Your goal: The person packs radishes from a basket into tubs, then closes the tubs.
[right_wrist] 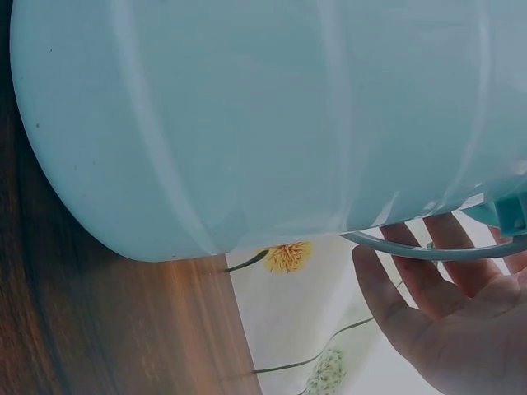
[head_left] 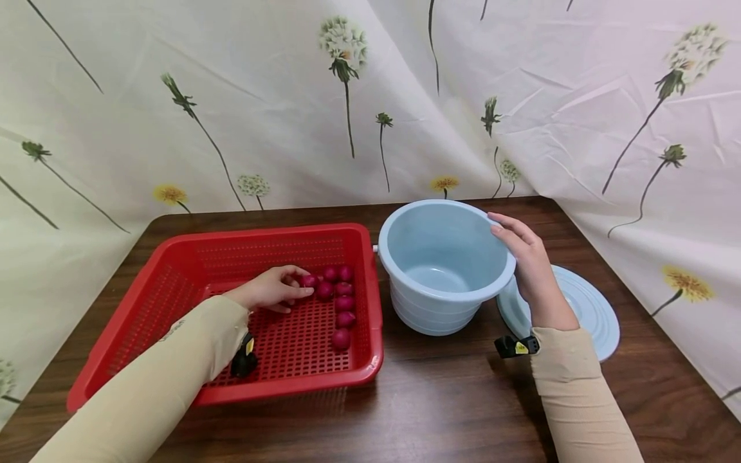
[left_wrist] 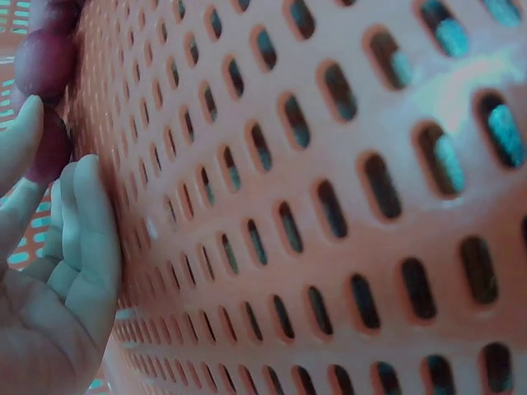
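Observation:
In the head view my left hand (head_left: 274, 288) reaches into a red plastic basket (head_left: 376, 334). Its thumb and forefinger pinch a small purple-red onion (head_left: 309, 281); the left wrist view shows that onion (left_wrist: 51, 146) between the fingertips. Several more onions (head_left: 341, 338) lie in a row along the basket's right side, with others beside the pinched one. My right hand (head_left: 529, 270) holds the right rim of a light blue bucket (head_left: 437, 308), thumb over the edge and fingers along the outside. Seen from the right wrist, those fingers (right_wrist: 436, 280) pass behind the thin bucket handle (right_wrist: 436, 253).
Right of the bucket lies its round light blue lid (head_left: 596, 315), partly covered by my right forearm. Everything stands on a dark wooden table (head_left: 428, 405). A white cloth printed with dandelions (head_left: 260, 116) hangs behind the table and along its right side.

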The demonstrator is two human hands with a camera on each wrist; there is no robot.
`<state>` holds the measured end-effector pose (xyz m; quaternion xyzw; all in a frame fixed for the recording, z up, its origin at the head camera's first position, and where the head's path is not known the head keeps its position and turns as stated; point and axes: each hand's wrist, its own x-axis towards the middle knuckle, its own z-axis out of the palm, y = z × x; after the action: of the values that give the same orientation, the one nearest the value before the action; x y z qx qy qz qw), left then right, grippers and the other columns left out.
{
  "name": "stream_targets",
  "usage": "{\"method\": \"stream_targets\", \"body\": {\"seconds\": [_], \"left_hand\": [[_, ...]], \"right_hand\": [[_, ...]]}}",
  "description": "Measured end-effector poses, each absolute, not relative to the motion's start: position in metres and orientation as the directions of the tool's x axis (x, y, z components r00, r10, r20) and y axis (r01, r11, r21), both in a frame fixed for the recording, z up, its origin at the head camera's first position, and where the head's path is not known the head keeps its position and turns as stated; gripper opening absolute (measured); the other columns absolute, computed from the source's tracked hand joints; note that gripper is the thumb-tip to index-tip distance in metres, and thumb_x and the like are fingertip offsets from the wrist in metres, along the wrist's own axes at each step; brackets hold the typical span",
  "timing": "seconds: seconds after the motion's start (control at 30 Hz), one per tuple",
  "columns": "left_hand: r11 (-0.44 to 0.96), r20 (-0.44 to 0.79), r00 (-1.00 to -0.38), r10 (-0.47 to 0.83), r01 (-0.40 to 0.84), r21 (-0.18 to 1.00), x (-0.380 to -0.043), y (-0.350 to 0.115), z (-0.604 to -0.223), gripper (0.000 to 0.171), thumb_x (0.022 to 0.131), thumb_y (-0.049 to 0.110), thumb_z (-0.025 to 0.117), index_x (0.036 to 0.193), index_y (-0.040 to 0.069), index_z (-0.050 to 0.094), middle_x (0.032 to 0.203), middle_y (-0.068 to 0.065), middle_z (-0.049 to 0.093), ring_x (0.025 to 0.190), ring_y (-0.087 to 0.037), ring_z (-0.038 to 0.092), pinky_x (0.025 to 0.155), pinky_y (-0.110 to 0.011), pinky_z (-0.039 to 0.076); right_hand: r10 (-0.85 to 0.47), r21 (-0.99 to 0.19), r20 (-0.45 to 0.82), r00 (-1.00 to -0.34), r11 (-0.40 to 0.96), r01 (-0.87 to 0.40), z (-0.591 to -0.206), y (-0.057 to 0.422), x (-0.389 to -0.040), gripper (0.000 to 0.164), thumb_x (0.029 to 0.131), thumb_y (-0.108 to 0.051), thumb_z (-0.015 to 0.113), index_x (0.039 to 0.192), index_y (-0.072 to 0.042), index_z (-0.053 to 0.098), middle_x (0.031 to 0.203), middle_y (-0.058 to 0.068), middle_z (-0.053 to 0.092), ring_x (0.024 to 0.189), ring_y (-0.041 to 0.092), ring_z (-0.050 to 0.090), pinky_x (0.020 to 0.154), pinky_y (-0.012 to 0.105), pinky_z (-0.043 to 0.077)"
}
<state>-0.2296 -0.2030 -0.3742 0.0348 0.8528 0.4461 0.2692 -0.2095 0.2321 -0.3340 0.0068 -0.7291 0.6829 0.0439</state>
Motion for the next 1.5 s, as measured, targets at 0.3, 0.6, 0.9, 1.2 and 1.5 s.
{"method": "stream_targets", "body": {"seconds": [0.3, 0.6, 0.9, 1.2, 1.5], "left_hand": [[0.611, -0.461, -0.814, 0.354, -0.173, 0.773, -0.231, -0.206, -0.367, 0.057, 0.099, 0.029, 0.061, 0.143, 0.000, 0.039, 0.107, -0.012, 0.051, 0.085, -0.018, 0.056, 0.072, -0.032, 0.057], [0.666, -0.491, -0.776, 0.396, -0.125, 0.735, -0.230, -0.210, -0.354, 0.063, 0.099, 0.037, 0.060, 0.144, 0.000, 0.039, 0.136, -0.027, 0.051, 0.105, -0.027, 0.065, 0.083, -0.043, 0.058], [0.629, -0.413, -0.811, 0.414, -0.074, 0.774, -0.227, -0.195, -0.332, 0.063, 0.096, 0.038, 0.064, 0.143, 0.003, 0.042, 0.128, -0.021, 0.060, 0.105, -0.028, 0.064, 0.088, -0.043, 0.057], [0.539, -0.320, -0.840, 0.439, -0.039, 0.841, -0.230, -0.167, -0.308, 0.057, 0.095, 0.032, 0.067, 0.140, 0.003, 0.045, 0.118, -0.020, 0.058, 0.098, -0.027, 0.064, 0.085, -0.039, 0.058], [0.457, -0.246, -0.852, 0.461, -0.010, 0.890, -0.231, -0.141, -0.278, 0.051, 0.096, 0.025, 0.066, 0.139, 0.006, 0.046, 0.106, -0.013, 0.059, 0.086, -0.023, 0.063, 0.081, -0.038, 0.059]], "right_hand": [[-0.037, -0.992, 0.075, -0.996, 0.103, -0.079, -0.335, 0.239, -0.210, 0.050, 0.100, -0.036, 0.056, 0.145, -0.015, 0.049, 0.132, -0.005, 0.053, 0.114, 0.007, 0.053, 0.087, 0.019, 0.047], [-0.229, -0.984, 0.130, -0.965, 0.090, -0.154, -0.340, 0.251, -0.214, 0.055, 0.103, -0.024, 0.048, 0.154, -0.010, 0.033, 0.144, 0.003, 0.042, 0.117, 0.006, 0.052, 0.090, 0.019, 0.047], [-0.263, -0.980, 0.139, -0.955, 0.102, -0.171, -0.340, 0.253, -0.214, 0.055, 0.103, -0.020, 0.046, 0.155, -0.012, 0.030, 0.153, 0.009, 0.034, 0.122, 0.008, 0.046, 0.092, 0.019, 0.045], [-0.262, -0.982, 0.137, -0.955, 0.093, -0.167, -0.338, 0.253, -0.211, 0.055, 0.103, -0.019, 0.046, 0.155, -0.011, 0.030, 0.155, 0.013, 0.032, 0.122, 0.008, 0.047, 0.092, 0.020, 0.045], [-0.265, -0.982, 0.137, -0.955, 0.089, -0.165, -0.338, 0.253, -0.212, 0.054, 0.103, -0.018, 0.045, 0.155, -0.011, 0.030, 0.154, 0.012, 0.032, 0.123, 0.008, 0.046, 0.093, 0.020, 0.044]]}}
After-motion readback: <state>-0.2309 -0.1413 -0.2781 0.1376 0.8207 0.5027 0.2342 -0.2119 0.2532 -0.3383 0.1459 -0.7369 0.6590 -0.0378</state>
